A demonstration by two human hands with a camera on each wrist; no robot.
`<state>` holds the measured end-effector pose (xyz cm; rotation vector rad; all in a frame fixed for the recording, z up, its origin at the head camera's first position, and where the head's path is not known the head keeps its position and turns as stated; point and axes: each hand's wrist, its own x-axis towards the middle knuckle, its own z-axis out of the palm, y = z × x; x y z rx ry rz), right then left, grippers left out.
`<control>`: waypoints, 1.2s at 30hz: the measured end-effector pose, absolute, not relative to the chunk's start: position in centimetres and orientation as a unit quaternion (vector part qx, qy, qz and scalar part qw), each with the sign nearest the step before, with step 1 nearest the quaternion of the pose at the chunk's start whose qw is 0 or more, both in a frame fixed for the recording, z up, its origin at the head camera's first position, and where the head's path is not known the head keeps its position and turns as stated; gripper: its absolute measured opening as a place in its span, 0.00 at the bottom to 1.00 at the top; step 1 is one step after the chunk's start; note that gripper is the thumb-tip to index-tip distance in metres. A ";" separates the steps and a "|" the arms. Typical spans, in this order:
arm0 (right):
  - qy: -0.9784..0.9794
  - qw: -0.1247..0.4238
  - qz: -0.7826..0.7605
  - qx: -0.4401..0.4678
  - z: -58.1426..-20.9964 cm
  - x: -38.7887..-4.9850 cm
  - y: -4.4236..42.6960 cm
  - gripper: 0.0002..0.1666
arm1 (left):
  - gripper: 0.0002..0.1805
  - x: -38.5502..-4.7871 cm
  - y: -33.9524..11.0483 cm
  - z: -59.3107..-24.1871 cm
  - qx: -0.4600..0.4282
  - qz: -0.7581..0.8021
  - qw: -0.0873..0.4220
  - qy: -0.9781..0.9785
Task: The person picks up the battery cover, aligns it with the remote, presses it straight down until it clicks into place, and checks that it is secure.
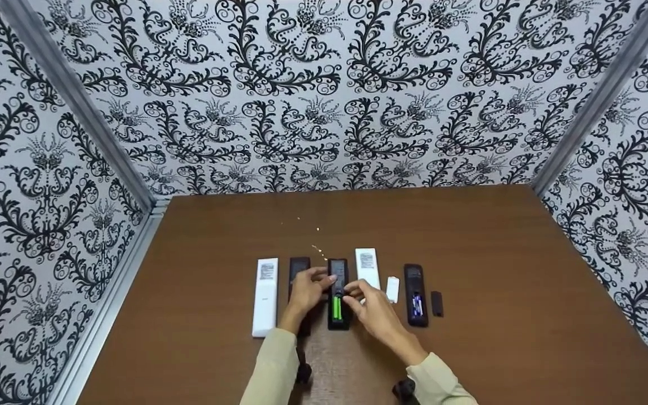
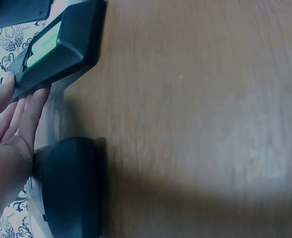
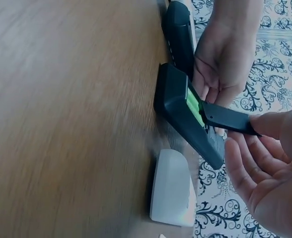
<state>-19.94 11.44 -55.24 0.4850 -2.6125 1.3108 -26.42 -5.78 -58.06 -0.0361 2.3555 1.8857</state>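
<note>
Central remote (image 1: 339, 271) is black with bright green batteries (image 1: 337, 309), the held cover (image 3: 231, 119) likewise black, two other remotes (image 1: 265, 301) white, the rightmost remote (image 1: 414, 280) black with violet-blue batteries (image 1: 418, 305), the tabletop (image 1: 498, 236) brown with wood grain, the walls (image 1: 324, 118) white with black floral scrollwork, and both sleeves (image 1: 272, 363) pale beige.

I'm seeing pale glare spreading across the flat brown wood-grain tabletop (image 2: 195, 119). Both wrist views are looking bluish and soft.

Through the rig I had both forearms (image 1: 272, 363) stretched forward, the left hand (image 1: 306, 291) near the right hand (image 1: 377, 314), each gripping between thumb (image 3: 271, 124) and fingers (image 3: 239, 171).
</note>
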 end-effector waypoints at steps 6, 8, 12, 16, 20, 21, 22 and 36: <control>-0.863 0.083 0.468 0.173 -55.4 -20.3 11.0 0.06 | 0.21 -26.4 -5.5 -58.1 -0.001 0.626 0.038 0.779; -0.862 0.079 0.471 0.167 -55.5 -20.4 10.8 0.06 | 0.21 -26.3 -5.5 -58.2 -0.001 0.631 0.034 0.775; -0.868 0.074 0.464 0.160 -55.8 -20.5 10.5 0.05 | 0.20 -26.3 -5.4 -58.2 0.000 0.636 0.030 0.771; -0.872 0.069 0.457 0.159 -56.1 -20.7 10.4 0.05 | 0.20 -26.3 -5.3 -58.2 -0.003 0.639 0.033 0.768; -0.875 0.066 0.452 0.161 -56.2 -20.9 10.3 0.06 | 0.20 -26.3 -5.4 -58.2 -0.004 0.636 0.032 0.771; -0.876 0.068 0.450 0.162 -56.3 -20.9 10.2 0.06 | 0.20 -26.3 -5.4 -58.2 -0.003 0.635 0.031 0.772; -0.876 0.069 0.448 0.164 -56.3 -20.9 10.2 0.06 | 0.20 -26.3 -5.4 -58.2 -0.003 0.634 0.030 0.773; -0.906 0.111 0.369 0.174 -57.4 -20.7 9.8 0.18 | 0.21 -26.3 -5.8 -58.1 0.007 0.623 0.033 0.781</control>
